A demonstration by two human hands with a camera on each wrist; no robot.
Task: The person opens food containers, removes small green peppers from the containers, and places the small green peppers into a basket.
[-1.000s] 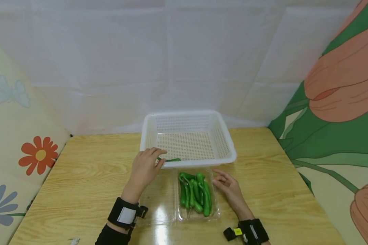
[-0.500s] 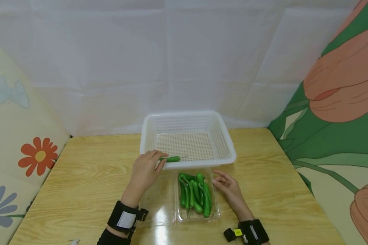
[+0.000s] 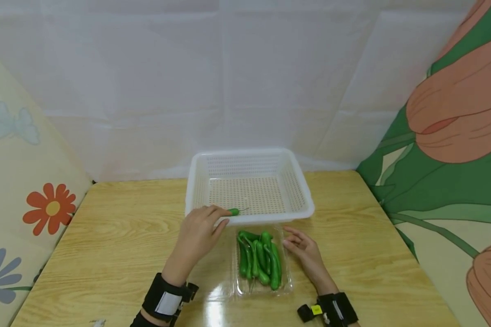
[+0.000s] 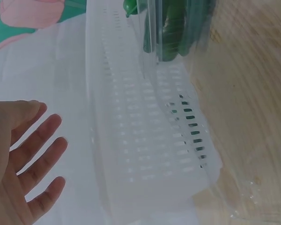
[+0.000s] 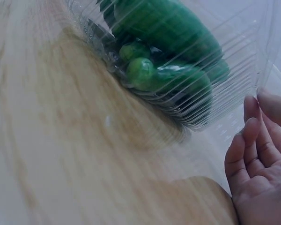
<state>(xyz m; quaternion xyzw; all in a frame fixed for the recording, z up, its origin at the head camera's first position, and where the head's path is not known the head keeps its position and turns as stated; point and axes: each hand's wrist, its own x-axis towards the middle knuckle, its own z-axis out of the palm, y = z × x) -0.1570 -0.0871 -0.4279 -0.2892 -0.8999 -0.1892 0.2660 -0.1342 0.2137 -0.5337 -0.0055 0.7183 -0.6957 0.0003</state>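
Note:
My left hand (image 3: 199, 229) is over the near left rim of a white perforated basket (image 3: 304, 190), fingers loosely spread and holding nothing in the left wrist view. Just past its fingertips a green chili pepper (image 3: 234, 212) with a thin stem lies inside the basket, partly hidden by the fingers. In front of the basket, a clear plastic clamshell box (image 3: 285, 272) holds several green chili peppers (image 3: 262, 259). My right hand (image 3: 307, 254) is at the box's far right corner; its thumb and forefinger (image 5: 251, 104) pinch the rim in the right wrist view.
The box's clear lid (image 3: 218, 281) lies folded open to the left on the wooden table (image 3: 118, 254). A white sheet (image 3: 147, 91) hangs behind the basket. A small whitish scrap (image 3: 99, 323) is at the near left. Printed flower panels stand on both sides.
The pepper has left my left hand's fingers and lies in the basket. That hand has shifted slightly right and toward me; the right hand stays at the box.

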